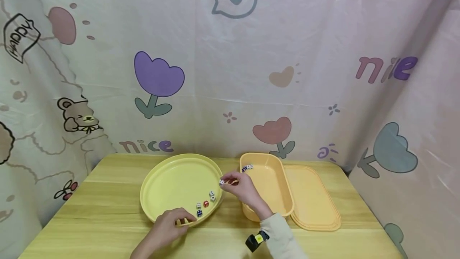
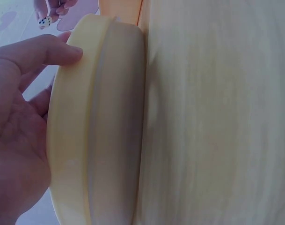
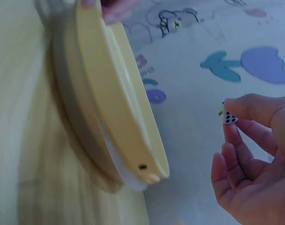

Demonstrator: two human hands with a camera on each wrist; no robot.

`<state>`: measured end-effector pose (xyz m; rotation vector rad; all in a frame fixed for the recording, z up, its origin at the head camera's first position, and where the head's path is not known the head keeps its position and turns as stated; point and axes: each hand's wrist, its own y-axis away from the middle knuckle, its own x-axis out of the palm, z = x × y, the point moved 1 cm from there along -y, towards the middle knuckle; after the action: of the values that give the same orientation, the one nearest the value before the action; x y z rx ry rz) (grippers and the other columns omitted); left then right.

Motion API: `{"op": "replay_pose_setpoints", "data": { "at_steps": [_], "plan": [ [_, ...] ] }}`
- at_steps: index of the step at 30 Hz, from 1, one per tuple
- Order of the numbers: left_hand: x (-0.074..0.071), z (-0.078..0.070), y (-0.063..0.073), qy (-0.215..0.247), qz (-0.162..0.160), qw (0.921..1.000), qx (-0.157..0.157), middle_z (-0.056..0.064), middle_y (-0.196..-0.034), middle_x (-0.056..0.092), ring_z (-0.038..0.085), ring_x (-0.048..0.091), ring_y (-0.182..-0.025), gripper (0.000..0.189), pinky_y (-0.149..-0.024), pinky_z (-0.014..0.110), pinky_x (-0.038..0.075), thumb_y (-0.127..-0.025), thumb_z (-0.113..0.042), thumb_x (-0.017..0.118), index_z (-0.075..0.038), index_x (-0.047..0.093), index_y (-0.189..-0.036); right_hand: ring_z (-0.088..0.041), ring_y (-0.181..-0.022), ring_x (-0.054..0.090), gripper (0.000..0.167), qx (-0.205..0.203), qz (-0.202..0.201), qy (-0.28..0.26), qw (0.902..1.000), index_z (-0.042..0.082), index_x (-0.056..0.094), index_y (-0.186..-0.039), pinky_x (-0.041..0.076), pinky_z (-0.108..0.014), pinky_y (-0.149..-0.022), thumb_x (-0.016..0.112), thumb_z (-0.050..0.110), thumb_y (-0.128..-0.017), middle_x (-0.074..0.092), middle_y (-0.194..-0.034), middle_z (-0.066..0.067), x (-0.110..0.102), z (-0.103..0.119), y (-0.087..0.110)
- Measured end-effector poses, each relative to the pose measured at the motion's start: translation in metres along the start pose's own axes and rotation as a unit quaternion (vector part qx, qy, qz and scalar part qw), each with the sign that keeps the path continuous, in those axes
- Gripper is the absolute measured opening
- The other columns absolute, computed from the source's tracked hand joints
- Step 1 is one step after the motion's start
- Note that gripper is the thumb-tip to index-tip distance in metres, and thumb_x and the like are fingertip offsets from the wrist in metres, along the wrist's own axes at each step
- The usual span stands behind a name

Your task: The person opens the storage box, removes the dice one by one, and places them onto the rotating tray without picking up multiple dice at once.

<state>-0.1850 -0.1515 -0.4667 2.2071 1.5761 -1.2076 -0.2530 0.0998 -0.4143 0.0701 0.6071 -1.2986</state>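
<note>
A white die [image 3: 230, 117] with dark pips is pinched between the thumb and fingertips of my right hand [image 1: 242, 189], by the right rim of the round yellow tray [image 1: 172, 187]. My left hand [image 1: 169, 227] grips the tray's near rim, thumb on the outer wall in the left wrist view and fingers over the inside. Near that hand, in the tray, lie a blue die [image 1: 199, 213], a red die [image 1: 206, 204] and several white dice [image 1: 212, 193]. Under my right forearm stands an orange box [image 1: 266, 179] with blue and white dice [image 1: 248, 167] in its far left corner.
A flat orange lid [image 1: 314, 195] lies on the wooden table [image 1: 111, 195], right of the box. Behind the table hangs a printed cloth [image 1: 215, 71], which also closes off both sides. A black and yellow strap device [image 1: 256, 241] sits at my right wrist.
</note>
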Motion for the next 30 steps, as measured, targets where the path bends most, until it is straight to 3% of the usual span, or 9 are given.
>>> {"op": "replay_pose_setpoints", "data": {
  "at_steps": [10,16,22,30],
  "plan": [
    [-0.001,0.000,0.001,-0.006,0.008,0.9998,-0.015,-0.013,-0.091,0.066,-0.001,0.053,-0.076,0.024,-0.061,0.023,0.041,-0.077,-0.005,0.073,-0.021,0.074,-0.095,-0.014,-0.078,0.057,0.016,-0.022,0.009,-0.009,0.9997,0.000,0.070,-0.095,0.049,-0.026,-0.071,0.075,0.002,-0.080,0.066,-0.087,-0.005,0.030,-0.002,0.007],
    [-0.001,0.000,0.001,-0.010,0.007,0.9998,-0.013,-0.013,-0.091,0.066,-0.001,0.053,-0.076,0.024,-0.061,0.023,0.041,-0.077,-0.004,0.072,-0.020,0.074,-0.095,-0.012,-0.076,0.059,0.014,0.006,0.011,-0.063,0.9979,-0.002,0.069,-0.094,0.050,-0.024,-0.069,0.074,0.000,-0.081,0.067,-0.086,-0.008,0.045,-0.018,0.008],
    [-0.001,0.000,0.001,-0.004,0.010,0.9998,-0.017,-0.013,-0.091,0.067,-0.001,0.053,-0.076,0.023,-0.061,0.023,0.042,-0.078,-0.005,0.073,-0.021,0.074,-0.095,-0.006,-0.072,0.057,0.013,-0.001,-0.006,-0.049,0.9988,0.000,0.070,-0.090,0.049,-0.023,-0.066,0.075,0.001,-0.079,0.066,-0.080,-0.002,0.052,-0.025,0.009],
    [-0.001,0.000,0.001,-0.008,0.008,0.9998,-0.016,-0.013,-0.090,0.067,-0.001,0.053,-0.076,0.023,-0.061,0.023,0.041,-0.077,-0.005,0.073,-0.021,0.074,-0.094,-0.007,-0.073,0.057,0.013,-0.004,-0.017,-0.045,0.9988,0.001,0.070,-0.090,0.049,-0.024,-0.068,0.075,0.001,-0.078,0.066,-0.080,-0.002,0.055,-0.024,0.010]
  ]
}}
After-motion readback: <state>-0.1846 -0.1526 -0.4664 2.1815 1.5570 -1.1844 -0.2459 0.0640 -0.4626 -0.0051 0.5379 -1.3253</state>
